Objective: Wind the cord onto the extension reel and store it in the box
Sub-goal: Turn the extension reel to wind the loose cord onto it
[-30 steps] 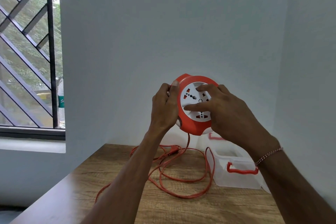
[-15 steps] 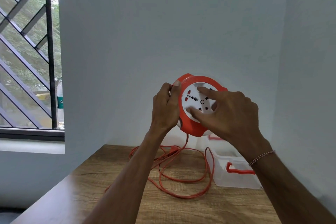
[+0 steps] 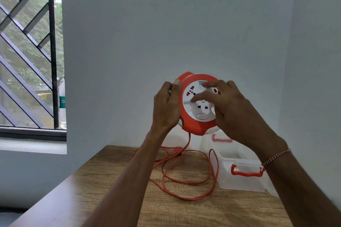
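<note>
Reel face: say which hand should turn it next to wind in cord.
Right. The right hand already has fingers on the reel face, while the left hand grips its rim, steadying it.

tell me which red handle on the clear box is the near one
The red handle on the clear plastic box's front wall, showing in full; the other red handle sits at the far end, partly hidden behind the right hand.
</note>
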Demonstrator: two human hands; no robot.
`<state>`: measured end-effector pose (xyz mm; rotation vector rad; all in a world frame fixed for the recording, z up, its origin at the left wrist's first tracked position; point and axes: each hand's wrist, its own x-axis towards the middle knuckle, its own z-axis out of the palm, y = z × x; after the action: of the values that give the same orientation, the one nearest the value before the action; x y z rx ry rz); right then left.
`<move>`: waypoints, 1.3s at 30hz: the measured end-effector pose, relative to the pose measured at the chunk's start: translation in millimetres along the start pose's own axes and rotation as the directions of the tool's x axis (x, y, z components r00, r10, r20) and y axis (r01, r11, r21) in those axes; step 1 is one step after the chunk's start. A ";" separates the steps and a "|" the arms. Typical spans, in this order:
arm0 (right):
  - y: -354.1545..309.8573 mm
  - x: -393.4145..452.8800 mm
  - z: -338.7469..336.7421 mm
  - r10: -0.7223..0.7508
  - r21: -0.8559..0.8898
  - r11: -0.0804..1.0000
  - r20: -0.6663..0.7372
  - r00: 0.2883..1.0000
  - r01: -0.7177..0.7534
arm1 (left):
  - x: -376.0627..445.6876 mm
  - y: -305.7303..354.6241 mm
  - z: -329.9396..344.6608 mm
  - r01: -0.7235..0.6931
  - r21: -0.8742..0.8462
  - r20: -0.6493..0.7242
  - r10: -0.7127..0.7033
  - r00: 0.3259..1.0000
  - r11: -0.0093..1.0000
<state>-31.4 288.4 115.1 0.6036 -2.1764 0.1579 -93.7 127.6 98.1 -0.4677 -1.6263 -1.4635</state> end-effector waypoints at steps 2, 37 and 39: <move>-3.6 -0.6 -1.7 -0.005 -0.012 1.000 0.060 0.998 0.006 | -0.6 0.8 0.2 -0.005 0.002 -0.003 0.005 1.000 1.000; 2.7 1.0 1.8 0.008 -0.014 1.000 -0.023 1.000 -0.008 | -0.8 0.2 3.7 0.004 -0.013 0.020 -0.004 1.000 1.000; -1.1 -0.7 -1.4 0.014 -0.089 0.996 0.080 0.997 -0.007 | -0.7 0.0 3.7 0.003 -0.005 0.019 -0.003 1.000 1.000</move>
<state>-29.6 288.1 115.4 0.5571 -2.2518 0.0423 -94.6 131.3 97.8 -0.4837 -1.6397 -1.4699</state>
